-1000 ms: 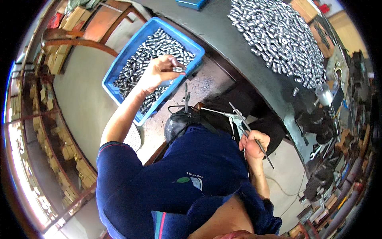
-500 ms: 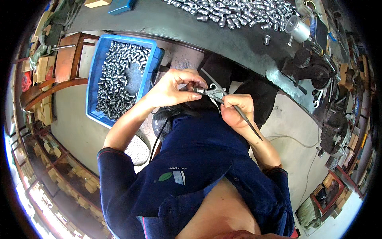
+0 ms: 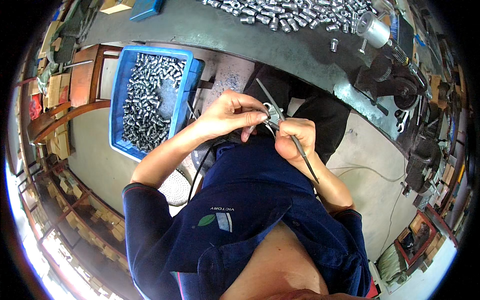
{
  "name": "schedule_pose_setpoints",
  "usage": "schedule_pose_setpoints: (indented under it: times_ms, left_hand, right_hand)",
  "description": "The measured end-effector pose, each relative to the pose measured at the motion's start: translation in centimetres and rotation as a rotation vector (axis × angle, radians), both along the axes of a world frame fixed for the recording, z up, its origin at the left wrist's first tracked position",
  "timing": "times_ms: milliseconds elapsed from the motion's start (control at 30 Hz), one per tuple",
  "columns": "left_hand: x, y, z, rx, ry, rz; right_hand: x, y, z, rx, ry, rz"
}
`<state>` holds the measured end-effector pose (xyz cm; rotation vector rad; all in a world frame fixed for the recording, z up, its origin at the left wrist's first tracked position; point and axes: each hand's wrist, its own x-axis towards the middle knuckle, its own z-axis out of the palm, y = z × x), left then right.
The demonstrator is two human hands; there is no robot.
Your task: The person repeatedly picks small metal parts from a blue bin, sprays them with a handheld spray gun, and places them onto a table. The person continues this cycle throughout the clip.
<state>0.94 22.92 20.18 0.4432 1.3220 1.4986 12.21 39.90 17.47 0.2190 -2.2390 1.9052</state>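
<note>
In front of my lap, my left hand pinches with thumb and forefinger. The small metal fitting seen there earlier is now almost wholly hidden by these fingers. My right hand is closed round a long thin dark rod, tapered at both ends like a slim file, which slants from upper left to lower right. Between the hands a silvery tool head with a hooked, spanner-like end shows in part; its lower part is hidden. The left fingertips are right beside it.
A blue crate full of metal fittings stands at left, beside a wooden chair. On the dark workbench lie a heap of fittings, one single fitting and a clamped cylindrical device. A cable crosses the floor.
My left hand has moved slightly right and turned, so its fingers now cover the fitting. The rod in my right hand has shifted slightly and stands a little steeper.
</note>
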Motion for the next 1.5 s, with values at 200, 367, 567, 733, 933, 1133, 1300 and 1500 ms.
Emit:
schedule_pose_setpoints:
  times_ms: [200, 367, 567, 733, 933, 1133, 1300, 1500]
  left_hand:
    - [-0.3, -0.2, -0.6, 0.077, 0.036, -0.016]
    - [-2.2, -0.6, -1.2, -0.258, 0.942, 0.215]
    - [-2.4, -0.9, -3.4, -0.276, 1.254, 0.323]
    - [-2.0, -0.9, -3.5, -0.243, 1.315, 0.327]
    - [-1.0, 0.1, -3.4, -0.106, 1.427, 0.175]
    - [-3.8, -0.3, -4.2, -0.209, 1.47, 0.241]
    - [-9.8, 3.3, -2.1, -0.333, 1.535, 0.247]
    - [-17.8, 9.2, 2.6, 0.149, 0.783, 0.558]
  right_hand:
    - [0.8, 0.0, -0.9, -0.279, -0.246, 0.002]
    - [1.8, 0.7, 1.5, -0.065, -0.063, -0.083]
    - [1.5, -0.7, 4.7, -0.301, 0.0, 0.107]
    - [1.0, -0.8, 4.1, -0.209, -0.025, 0.152]
    - [-1.7, -1.4, 2.1, -0.016, -0.187, 0.118]
    - [-1.1, -0.4, 2.1, 0.052, -0.013, 0.074]
    - [1.7, 1.0, 2.6, -0.074, -0.08, -0.061]
    - [2.7, 0.3, 1.0, -0.226, -0.169, -0.005]
